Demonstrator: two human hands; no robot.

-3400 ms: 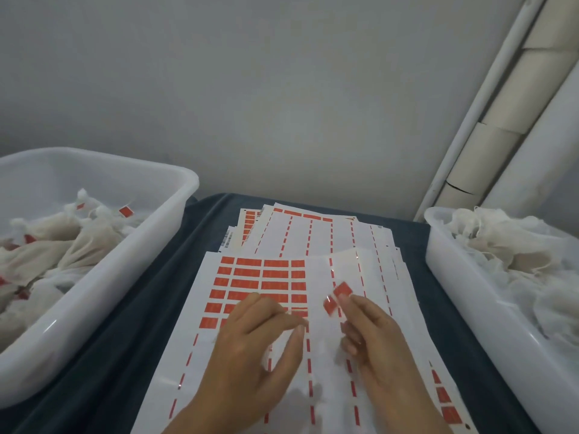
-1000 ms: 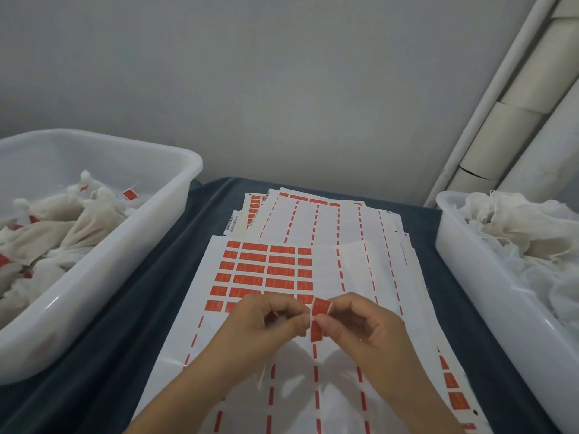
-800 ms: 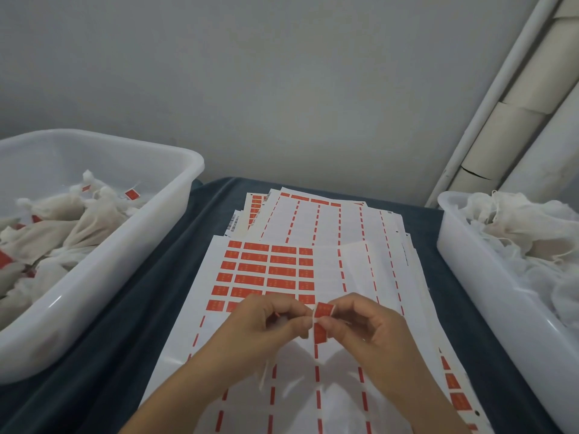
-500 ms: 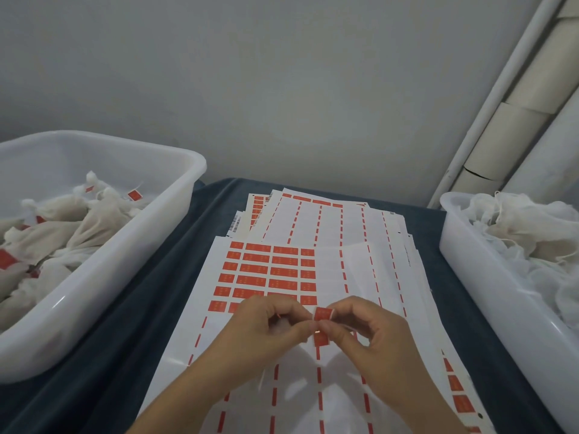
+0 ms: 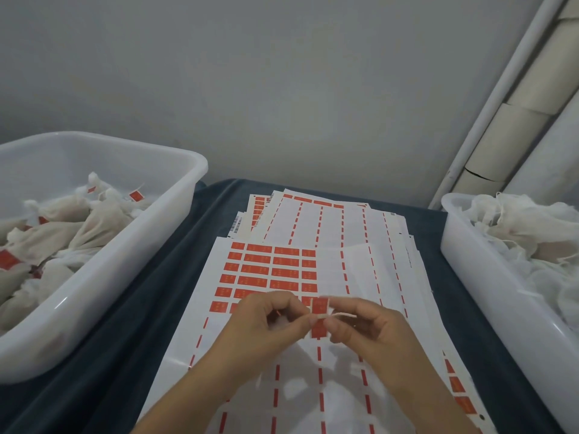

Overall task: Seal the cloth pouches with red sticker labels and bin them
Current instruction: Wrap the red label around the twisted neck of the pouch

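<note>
Head view: the left hand (image 5: pixel 266 321) and the right hand (image 5: pixel 369 330) meet fingertip to fingertip above the top sticker sheet (image 5: pixel 275 308). Between them they pinch a thin white string, and a red sticker label (image 5: pixel 320 317) is wrapped over it. The label's long axis runs away from the person, upright in the picture, one end pointing toward the far wall, the other toward the person; the string crosses it at about its middle, so half the label shows above the pinch and half below. The left thumb and forefinger close on the string at the label's left edge, the right thumb and forefinger at its right edge; the remaining fingers of both hands are curled. Whether a pouch hangs from the string cannot be told. The sheet lies on a stack of sheets on a dark blue cloth (image 5: pixel 125 324). A white bin (image 5: pixel 175 195) at left holds labelled cloth pouches (image 5: pixel 94 223); a second white bin (image 5: pixel 488 277) at right holds unlabelled pouches (image 5: pixel 526 227).
</note>
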